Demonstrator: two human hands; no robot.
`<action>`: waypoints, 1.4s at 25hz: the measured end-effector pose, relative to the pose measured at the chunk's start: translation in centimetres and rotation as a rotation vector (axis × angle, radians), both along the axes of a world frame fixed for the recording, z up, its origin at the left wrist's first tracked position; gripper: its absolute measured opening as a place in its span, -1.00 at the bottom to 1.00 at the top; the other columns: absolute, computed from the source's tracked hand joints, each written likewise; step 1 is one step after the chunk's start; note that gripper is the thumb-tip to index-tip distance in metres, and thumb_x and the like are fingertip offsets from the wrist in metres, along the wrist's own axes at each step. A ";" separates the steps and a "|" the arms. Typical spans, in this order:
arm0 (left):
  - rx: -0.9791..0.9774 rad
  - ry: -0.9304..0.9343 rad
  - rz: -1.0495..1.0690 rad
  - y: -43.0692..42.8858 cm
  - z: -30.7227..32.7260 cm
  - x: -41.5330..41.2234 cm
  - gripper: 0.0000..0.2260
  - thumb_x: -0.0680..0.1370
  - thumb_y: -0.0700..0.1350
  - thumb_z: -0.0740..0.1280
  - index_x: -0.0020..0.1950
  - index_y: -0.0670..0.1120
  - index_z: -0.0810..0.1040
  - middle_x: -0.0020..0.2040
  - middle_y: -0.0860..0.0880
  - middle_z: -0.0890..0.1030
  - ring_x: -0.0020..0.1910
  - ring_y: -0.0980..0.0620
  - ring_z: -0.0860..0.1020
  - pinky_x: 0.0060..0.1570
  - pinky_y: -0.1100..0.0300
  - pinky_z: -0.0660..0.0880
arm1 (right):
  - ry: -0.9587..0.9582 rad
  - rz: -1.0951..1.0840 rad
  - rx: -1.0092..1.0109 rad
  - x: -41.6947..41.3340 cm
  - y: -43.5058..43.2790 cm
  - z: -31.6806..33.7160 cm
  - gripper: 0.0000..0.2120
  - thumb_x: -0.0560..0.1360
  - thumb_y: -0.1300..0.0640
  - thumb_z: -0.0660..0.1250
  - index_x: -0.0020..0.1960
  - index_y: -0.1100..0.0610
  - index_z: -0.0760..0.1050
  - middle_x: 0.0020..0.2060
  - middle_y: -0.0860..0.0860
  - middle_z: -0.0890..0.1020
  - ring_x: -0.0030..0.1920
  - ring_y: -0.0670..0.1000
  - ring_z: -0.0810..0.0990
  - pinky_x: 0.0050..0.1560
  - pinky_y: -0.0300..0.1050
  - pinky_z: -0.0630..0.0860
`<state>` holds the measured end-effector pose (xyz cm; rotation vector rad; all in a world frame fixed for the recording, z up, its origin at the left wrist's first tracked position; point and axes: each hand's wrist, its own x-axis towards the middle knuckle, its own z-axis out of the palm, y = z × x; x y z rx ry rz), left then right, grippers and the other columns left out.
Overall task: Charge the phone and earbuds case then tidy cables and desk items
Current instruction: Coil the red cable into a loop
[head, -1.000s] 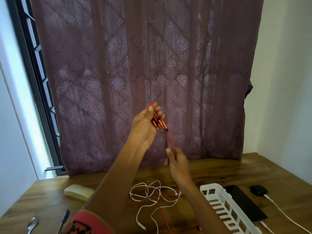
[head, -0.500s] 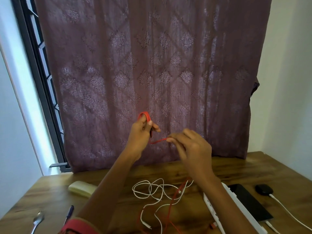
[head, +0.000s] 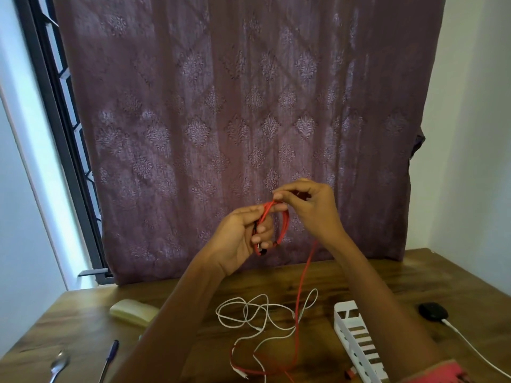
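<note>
Red cable (head: 284,225) looped in left hand (head: 237,239), pinched by right hand (head: 312,208)

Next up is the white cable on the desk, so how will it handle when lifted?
Probably floppy: the white cable lies in loose, irregular loops on the desk, so it should sag and trail. It is likely light, being thin. It may snag, since the hanging strand of the red cable crosses its loops.

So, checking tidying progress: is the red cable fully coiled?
Partly: left hand holds loops of red cable, right hand pinches it, rest trails onto the desk.
</note>
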<state>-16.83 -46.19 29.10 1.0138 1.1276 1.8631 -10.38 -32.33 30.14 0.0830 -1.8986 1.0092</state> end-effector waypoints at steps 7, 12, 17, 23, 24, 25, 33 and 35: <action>0.221 -0.386 -0.123 -0.8 0.3 -0.2 -0.71 0.49 -0.13 0.10 -0.20 -0.18 0.59 -0.60 0.07 0.26 -0.69 0.17 0.22 -0.64 0.38 0.24 | -0.036 0.036 -0.308 -1.5 0.7 -3.3 -0.73 0.49 0.17 0.31 -0.36 -0.01 0.54 -0.51 -0.06 0.45 -0.44 -0.16 0.37 -0.38 -0.34 0.32; 0.372 -0.411 0.076 -0.7 0.3 -1.3 -0.71 0.60 -0.11 0.03 0.02 -0.20 0.50 -0.54 0.09 0.31 -0.62 0.17 0.28 -0.51 0.40 0.38 | -0.352 -0.121 -0.123 -1.3 -1.2 -8.0 -0.83 0.54 0.07 0.24 -0.08 0.02 0.61 -0.48 -0.06 0.53 -0.44 -0.14 0.49 -0.34 -0.19 0.41; 0.315 -0.191 0.463 -0.2 -0.6 -2.8 -0.72 0.63 -0.09 0.04 0.22 -0.17 0.42 -0.45 0.08 0.38 -0.50 0.19 0.35 -0.23 0.32 0.53 | -0.322 -0.360 0.397 0.5 -3.9 -10.5 -0.72 0.54 -0.08 0.10 0.03 -0.02 0.55 -0.16 -0.04 0.66 -0.16 0.02 0.62 -0.22 -0.11 0.49; 0.105 0.172 0.739 -0.6 -2.2 -3.1 -0.75 0.63 -0.14 0.05 0.26 -0.05 0.39 -0.33 0.01 0.38 -0.40 0.20 0.42 0.01 0.19 0.47 | -0.128 -0.426 0.581 1.8 -3.9 -9.3 -0.76 0.48 -0.05 0.17 -0.08 -0.02 0.59 -0.31 -0.12 0.59 -0.29 -0.09 0.56 -0.30 -0.30 0.38; 0.065 0.240 0.745 -0.6 -2.3 -2.9 -0.79 0.63 -0.14 0.05 0.18 -0.01 0.42 -0.33 0.01 0.40 -0.38 0.20 0.44 -0.02 0.17 0.46 | -0.088 -0.450 0.590 2.1 -3.9 -8.6 -0.76 0.48 -0.06 0.18 -0.08 -0.02 0.60 -0.31 -0.13 0.59 -0.28 -0.09 0.56 -0.29 -0.31 0.37; 0.023 0.305 0.730 -0.5 -2.5 -2.8 -0.80 0.63 -0.14 0.06 0.16 0.00 0.42 -0.34 0.01 0.41 -0.38 0.20 0.45 -0.06 0.16 0.46 | -0.044 -0.467 0.583 2.3 -3.7 -7.7 -0.76 0.47 -0.06 0.19 -0.09 -0.02 0.61 -0.31 -0.13 0.59 -0.27 -0.09 0.54 -0.28 -0.30 0.36; -0.144 0.241 0.248 -0.5 -2.1 0.0 -0.75 0.62 -0.20 0.01 0.01 -0.16 0.49 -0.56 0.03 0.46 -0.62 0.12 0.40 -0.57 0.30 0.39 | 0.084 -0.376 0.516 2.2 -0.7 -1.7 -0.79 0.42 -0.09 0.29 -0.08 -0.05 0.65 -0.33 -0.14 0.53 -0.26 -0.21 0.39 -0.33 -0.34 0.32; -0.091 0.165 0.117 -0.7 -1.7 0.7 -0.73 0.58 -0.22 0.02 0.02 -0.21 0.51 -0.55 0.01 0.42 -0.65 0.13 0.30 -0.62 0.34 0.26 | 0.037 -0.317 0.447 1.7 -0.1 -1.2 -0.82 0.46 -0.05 0.28 -0.02 -0.09 0.63 -0.31 -0.18 0.50 -0.30 -0.21 0.40 -0.35 -0.38 0.30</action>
